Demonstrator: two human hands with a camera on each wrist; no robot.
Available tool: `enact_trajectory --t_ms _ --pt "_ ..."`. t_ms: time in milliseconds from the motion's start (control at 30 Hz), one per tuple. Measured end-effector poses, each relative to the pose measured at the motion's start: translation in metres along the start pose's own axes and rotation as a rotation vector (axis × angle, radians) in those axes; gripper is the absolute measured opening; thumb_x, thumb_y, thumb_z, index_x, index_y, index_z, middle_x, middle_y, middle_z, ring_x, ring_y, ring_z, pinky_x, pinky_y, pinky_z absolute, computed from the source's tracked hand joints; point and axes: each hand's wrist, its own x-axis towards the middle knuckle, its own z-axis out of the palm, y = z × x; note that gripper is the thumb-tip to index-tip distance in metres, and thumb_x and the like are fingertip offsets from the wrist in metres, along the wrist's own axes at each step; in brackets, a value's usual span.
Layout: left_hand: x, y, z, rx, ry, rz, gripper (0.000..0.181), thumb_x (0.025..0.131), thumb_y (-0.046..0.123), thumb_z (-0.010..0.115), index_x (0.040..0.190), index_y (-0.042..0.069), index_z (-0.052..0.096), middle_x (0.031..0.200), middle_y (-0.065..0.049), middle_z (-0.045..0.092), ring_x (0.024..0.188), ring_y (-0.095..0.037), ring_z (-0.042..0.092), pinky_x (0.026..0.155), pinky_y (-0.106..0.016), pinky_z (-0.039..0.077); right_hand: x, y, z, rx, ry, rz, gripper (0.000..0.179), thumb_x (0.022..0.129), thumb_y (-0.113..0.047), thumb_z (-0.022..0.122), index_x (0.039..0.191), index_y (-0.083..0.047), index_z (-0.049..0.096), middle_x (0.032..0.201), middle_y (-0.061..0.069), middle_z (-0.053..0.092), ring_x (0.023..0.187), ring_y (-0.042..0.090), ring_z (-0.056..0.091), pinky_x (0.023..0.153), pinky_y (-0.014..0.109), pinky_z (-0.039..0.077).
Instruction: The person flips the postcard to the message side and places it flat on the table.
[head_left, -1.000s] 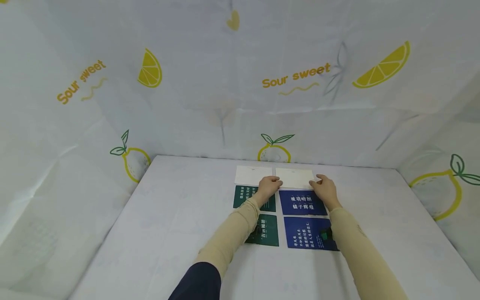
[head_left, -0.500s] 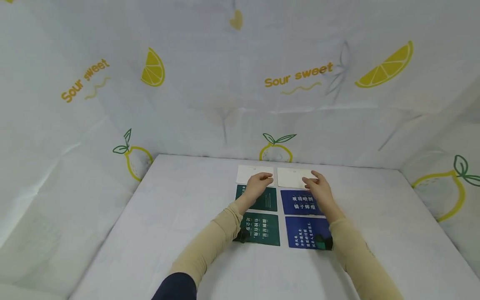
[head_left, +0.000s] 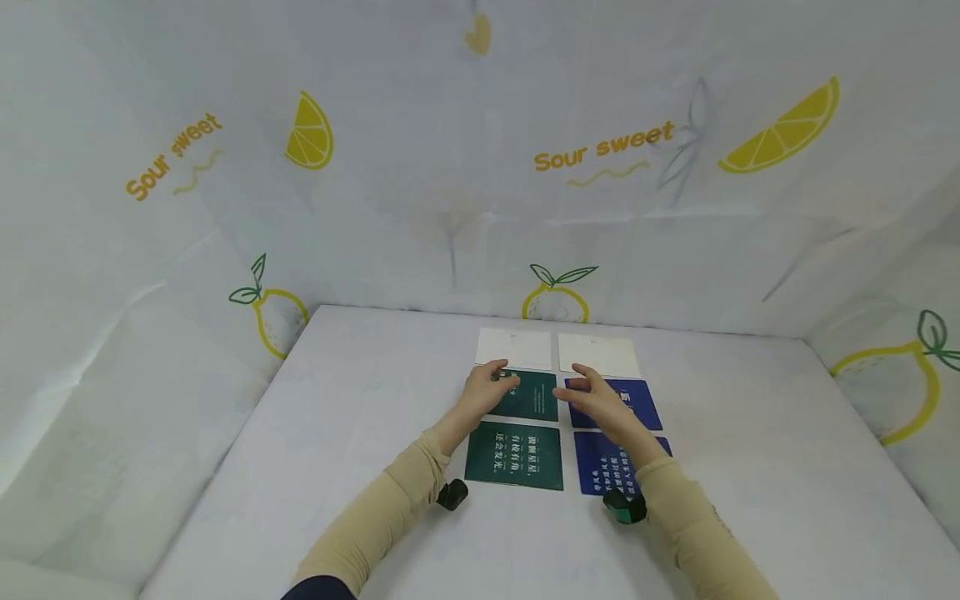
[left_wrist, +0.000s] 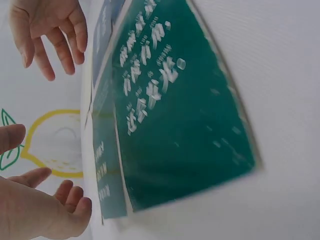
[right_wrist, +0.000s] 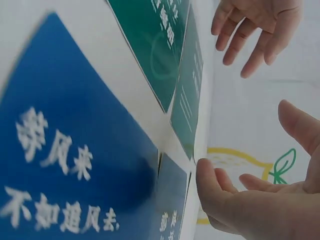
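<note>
Six-card layout aside, two green cards lie in a left column: a far one (head_left: 536,400) and a near one (head_left: 517,457) with white lettering. Beside them are a far blue card (head_left: 641,404) and a near blue card (head_left: 600,462). Behind these lie a left white card (head_left: 513,346) and a right white card (head_left: 600,350). My left hand (head_left: 483,392) is over the far green card, fingers loosely bent and holding nothing. Over the far blue card my right hand (head_left: 598,402) hovers, likewise holding nothing. Both hands also appear facing each other in the wrist views.
The cards lie on a white tabletop (head_left: 337,417). A pale curtain (head_left: 405,183) with lemon prints rises behind the table and along both sides. Dark wrist cameras sit under the left forearm (head_left: 382,517) and the right forearm (head_left: 690,517).
Both hands have drawn back from the white cards towards the person, now over the far green and blue cards. The right hand has left the right white card's edge. The cards keep their places.
</note>
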Motion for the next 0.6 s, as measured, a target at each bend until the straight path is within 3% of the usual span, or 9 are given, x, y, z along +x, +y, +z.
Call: enact_trajectory --t_ms 133,267,433,600 --pt "-0.007 -0.006 -0.005 0.067 0.01 -0.072 0.06 0.086 0.033 0.062 0.139 0.011 0.043 0.142 -0.022 0.037 0.133 -0.043 0.03 0.105 -0.063 0.028 -0.003 0.002 0.008 0.005 -0.028 0.013 0.087 0.088 -0.034 0.061 0.149 -0.007 0.006 0.15 0.028 0.016 0.132 0.051 0.029 0.106 0.062 0.026" --pt "-0.013 -0.011 -0.008 0.086 0.018 -0.106 0.066 0.084 0.034 0.064 0.141 0.01 0.041 0.144 -0.026 0.033 0.134 -0.047 0.024 0.104 -0.067 0.024 -0.003 0.003 0.015 0.043 -0.045 0.02 0.086 0.088 -0.027 0.062 0.149 -0.003 0.007 0.15 0.03 0.014 0.133 0.051 0.027 0.106 0.057 0.03" --pt "-0.018 -0.016 -0.009 0.036 0.009 -0.133 0.069 0.084 0.033 0.063 0.143 0.009 0.036 0.144 -0.028 0.029 0.135 -0.048 0.021 0.104 -0.068 0.022 -0.002 0.003 0.022 0.07 -0.043 0.012 0.083 0.087 -0.022 0.063 0.148 -0.002 0.009 0.149 0.031 0.017 0.133 0.049 0.028 0.106 0.056 0.032" --pt "-0.019 -0.021 -0.011 -0.085 0.005 -0.143 0.069 0.085 0.03 0.062 0.144 0.007 0.032 0.147 -0.026 0.027 0.137 -0.045 0.022 0.107 -0.064 0.022 -0.001 0.005 0.026 0.071 -0.03 0.004 0.083 0.087 -0.022 0.063 0.148 -0.001 0.011 0.147 0.031 0.022 0.13 0.048 0.035 0.105 0.057 0.033"
